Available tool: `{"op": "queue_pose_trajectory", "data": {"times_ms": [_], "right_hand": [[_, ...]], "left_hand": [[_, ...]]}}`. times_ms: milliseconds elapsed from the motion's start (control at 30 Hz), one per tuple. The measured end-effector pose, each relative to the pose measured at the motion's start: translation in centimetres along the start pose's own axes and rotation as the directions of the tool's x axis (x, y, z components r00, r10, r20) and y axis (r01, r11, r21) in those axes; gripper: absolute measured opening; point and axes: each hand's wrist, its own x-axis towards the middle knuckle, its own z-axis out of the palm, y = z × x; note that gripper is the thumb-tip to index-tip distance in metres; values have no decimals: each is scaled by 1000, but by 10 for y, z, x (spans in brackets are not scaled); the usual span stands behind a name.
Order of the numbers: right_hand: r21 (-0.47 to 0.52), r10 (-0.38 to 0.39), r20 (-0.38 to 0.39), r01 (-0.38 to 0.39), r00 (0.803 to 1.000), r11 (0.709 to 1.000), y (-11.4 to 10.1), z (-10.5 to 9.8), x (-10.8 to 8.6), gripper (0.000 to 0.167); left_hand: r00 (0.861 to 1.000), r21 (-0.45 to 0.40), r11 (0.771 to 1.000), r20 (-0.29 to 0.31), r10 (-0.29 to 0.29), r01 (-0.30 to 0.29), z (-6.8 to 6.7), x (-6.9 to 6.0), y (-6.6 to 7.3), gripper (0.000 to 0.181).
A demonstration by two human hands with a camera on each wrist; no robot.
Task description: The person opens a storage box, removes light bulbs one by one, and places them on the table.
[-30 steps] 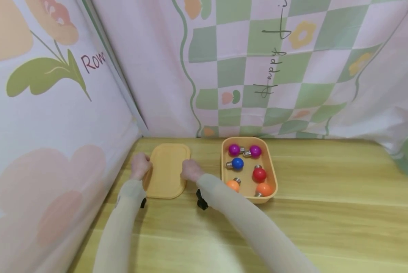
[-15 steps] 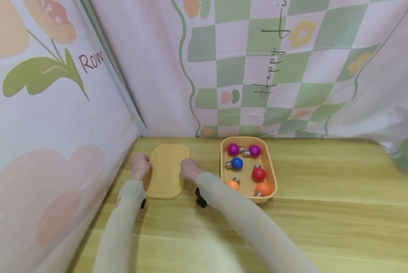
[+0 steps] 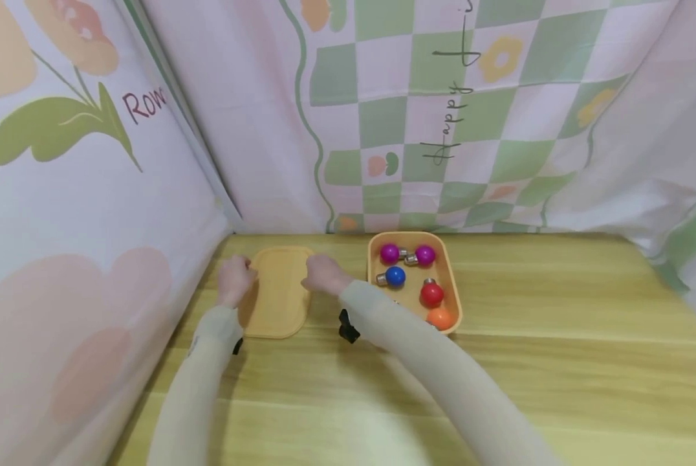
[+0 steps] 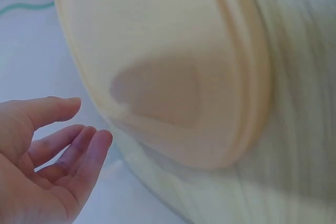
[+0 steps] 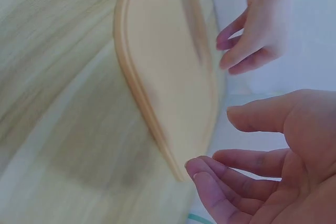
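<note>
A flat yellow lid (image 3: 281, 291) with rounded corners lies on the table, and both wrist views show its raised rim. Beside its left edge is my left hand (image 3: 234, 281); in the left wrist view a gap separates the thumb from the loosely bent fingers, with nothing between them. My right hand (image 3: 326, 275) is by the lid's far right corner. Its fingertips (image 5: 202, 169) come close to that corner in the right wrist view, whether touching I cannot tell, and the thumb stands apart from them.
Right of the lid, a yellow box (image 3: 409, 294) holds bulbs: two purple, one blue (image 3: 396, 277), one red (image 3: 432, 294) and one orange (image 3: 440, 318). My right sleeve (image 3: 406, 330) covers its near left corner. Printed curtains (image 3: 278, 129) border the table at the back and left.
My right hand has shifted slightly away from me along the lid's right edge toward the far corner. Its sleeve now hides a second orange bulb. The head view has turned a little right.
</note>
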Motion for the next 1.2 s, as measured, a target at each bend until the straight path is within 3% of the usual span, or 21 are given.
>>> {"op": "queue_pose_trajectory", "data": {"times_ms": [233, 400, 467, 567, 767, 1200], "right_hand": [[-37, -79, -62, 77, 995, 996, 10, -15, -15, 44], [15, -61, -63, 62, 996, 998, 27, -25, -31, 20], [5, -67, -64, 68, 996, 998, 34, -29, -38, 19], [-16, -78, -73, 77, 994, 997, 45, -36, -47, 31], [-51, -105, -118, 99, 988, 994, 62, -48, -68, 32], [-77, -110, -180, 97, 978, 992, 102, -59, -103, 23]], "left_hand": [[994, -69, 992, 1, 111, -110, 7, -3, 24, 33], [975, -105, 970, -48, 216, -220, 12, -5, 45, 31], [967, -120, 960, -60, 249, -254, 13, -7, 54, 30], [962, -169, 947, -43, 271, -275, 16, -10, 67, 30], [951, -259, 919, 6, 309, -297, 23, -19, 94, 29], [889, -354, 831, -6, 458, -430, 50, -39, 139, 25]]}}
